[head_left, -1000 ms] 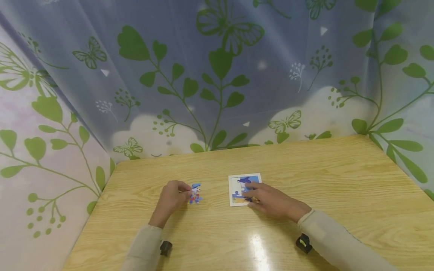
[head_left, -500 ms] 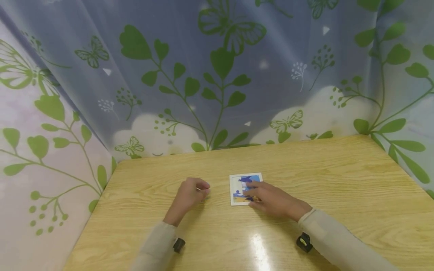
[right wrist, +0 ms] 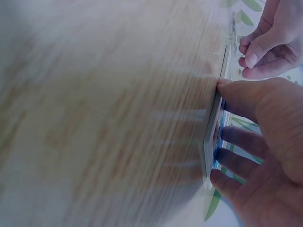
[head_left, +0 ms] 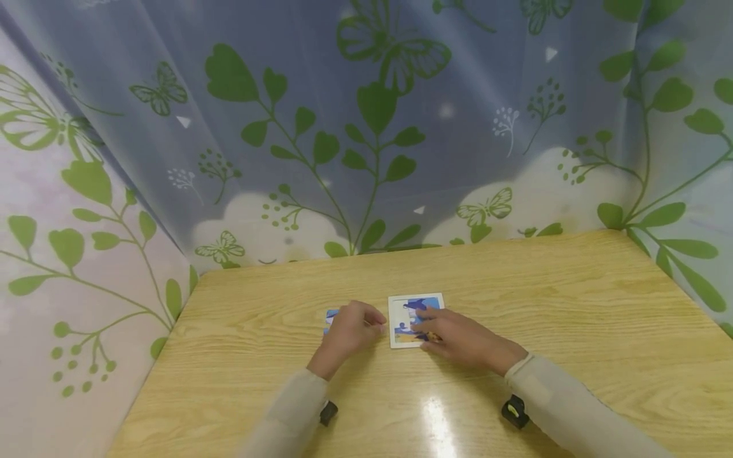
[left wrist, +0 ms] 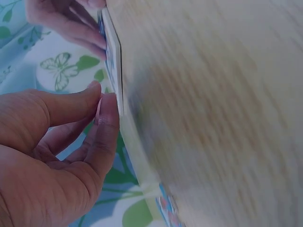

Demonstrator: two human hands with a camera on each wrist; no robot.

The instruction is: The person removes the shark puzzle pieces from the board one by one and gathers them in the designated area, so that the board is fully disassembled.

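A square jigsaw puzzle tray (head_left: 398, 312) with a white border lies flat, showing a blue sea picture and a bare white strip at its upper left. My right hand (head_left: 460, 337) rests over it, fingertips on the picture and thumb at the near edge. Just left of the tray, my left hand (head_left: 352, 327) pinches a thin puzzle piece (left wrist: 98, 109) between thumb and forefinger; the fingers cover most of it. Behind that hand lie loose puzzle pieces (head_left: 331, 314), partly hidden, also seen as colourful pieces (left wrist: 166, 208) in the left wrist view.
All of this is on a light wooden table (head_left: 515, 273). A blue-and-white curtain (head_left: 458, 127) with green leaves and butterflies hangs along the back and sides. Dark wrist devices (head_left: 514, 410) sit under both sleeves.
My left hand has moved right from the loose pieces to beside the tray with a puzzle piece pinched, uncovering part of the other pieces. The right hand has stayed on the tray.
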